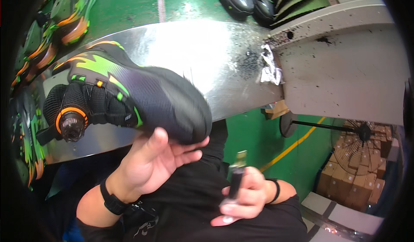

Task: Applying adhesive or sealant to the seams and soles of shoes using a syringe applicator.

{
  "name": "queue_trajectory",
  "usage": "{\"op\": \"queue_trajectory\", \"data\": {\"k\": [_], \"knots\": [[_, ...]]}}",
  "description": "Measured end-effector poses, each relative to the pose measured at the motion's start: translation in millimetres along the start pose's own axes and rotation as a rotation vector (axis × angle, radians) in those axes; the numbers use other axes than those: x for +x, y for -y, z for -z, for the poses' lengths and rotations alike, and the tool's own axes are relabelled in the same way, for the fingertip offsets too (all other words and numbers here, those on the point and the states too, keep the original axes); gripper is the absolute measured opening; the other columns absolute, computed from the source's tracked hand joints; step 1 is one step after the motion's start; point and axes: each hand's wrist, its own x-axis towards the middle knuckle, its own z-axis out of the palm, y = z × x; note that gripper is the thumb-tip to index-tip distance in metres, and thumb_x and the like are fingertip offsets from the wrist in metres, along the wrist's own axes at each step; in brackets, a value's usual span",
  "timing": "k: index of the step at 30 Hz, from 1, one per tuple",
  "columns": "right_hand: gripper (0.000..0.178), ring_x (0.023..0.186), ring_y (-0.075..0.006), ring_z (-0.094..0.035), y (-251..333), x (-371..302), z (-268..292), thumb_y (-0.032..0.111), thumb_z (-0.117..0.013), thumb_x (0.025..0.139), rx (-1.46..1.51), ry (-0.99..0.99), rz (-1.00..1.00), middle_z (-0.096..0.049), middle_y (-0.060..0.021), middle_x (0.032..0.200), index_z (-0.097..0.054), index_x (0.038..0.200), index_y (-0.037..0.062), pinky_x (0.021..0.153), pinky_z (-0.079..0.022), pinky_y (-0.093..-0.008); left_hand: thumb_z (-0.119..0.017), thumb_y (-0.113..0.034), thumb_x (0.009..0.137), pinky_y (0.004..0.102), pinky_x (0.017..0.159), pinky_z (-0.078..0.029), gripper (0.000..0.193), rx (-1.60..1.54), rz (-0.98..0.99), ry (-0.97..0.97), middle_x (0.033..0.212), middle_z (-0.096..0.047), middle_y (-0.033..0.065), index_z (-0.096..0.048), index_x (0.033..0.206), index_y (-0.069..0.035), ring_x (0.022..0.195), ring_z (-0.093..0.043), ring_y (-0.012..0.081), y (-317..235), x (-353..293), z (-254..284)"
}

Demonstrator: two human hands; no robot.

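A black and dark-purple sports shoe (151, 84) with green and orange accents is tilted over the metal worktop (185, 39). A round dial (72, 125) with an orange ring sits on its black mesh tongue. Under the toe, my left hand (151, 166) supports the shoe, thumb up and fingers against its lower edge; the toe is slightly blurred. Lower right, clear of the shoe, my right hand (243, 196) is closed round a small brush-like tool (237, 177) with a black handle and a pale yellowish tip, smeared by motion.
Several similar shoes (71, 15) stand at the far left, and two dark shoes (246, 0) at the back beside a green rack (302, 3). Crumpled white material (271, 67) lies by the grey panel (345, 69). At right are a fan (362, 132) and stacked cartons (353, 186).
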Motion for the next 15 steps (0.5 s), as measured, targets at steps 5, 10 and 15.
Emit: {"op": "queue_trajectory", "data": {"k": [5,10,15], "knots": [[0.074,0.066,-0.0213,-0.045,-66.4,-2.4,17.8,0.046,-0.086,0.06,-0.154,0.007,-0.24,-0.055,-0.0055,0.086,-0.052,0.112,0.0066,0.064,-0.036,-0.035,-0.074,-0.03,0.078,0.0472,0.101,-0.045,0.078,0.035,-0.112,-0.272,0.124,-0.054,0.027,-0.036,0.135,0.008,0.118,-0.053,0.0401,-27.3,-82.1,10.3],[0.08,0.074,-0.0246,-0.046,-138.5,-5.9,4.0,0.038,-0.088,0.056,-0.251,-0.125,-0.351,-0.054,-0.0086,0.092,-0.05,0.117,0.0009,0.07,-0.037,-0.0365,-0.077,-0.031,0.071,0.0435,0.1,-0.046,0.087,0.505,-0.3,-0.458,0.126,-0.053,0.0226,-0.034,0.134,0.01,0.114,-0.057,0.0308,-67.1,-74.2,18.4],[0.081,0.082,-0.0221,-0.044,-153.6,-0.8,8.5,0.04,-0.087,0.06,-0.182,-0.147,-0.39,-0.049,-0.0116,0.094,-0.047,0.118,-0.0001,0.072,-0.038,-0.033,-0.076,-0.016,0.073,0.0369,0.107,-0.037,0.082,0.636,-0.463,-0.221,0.134,-0.049,0.0146,-0.033,0.139,0.005,0.124,-0.049,0.0237,-133.4,69.4,10.5]]}}
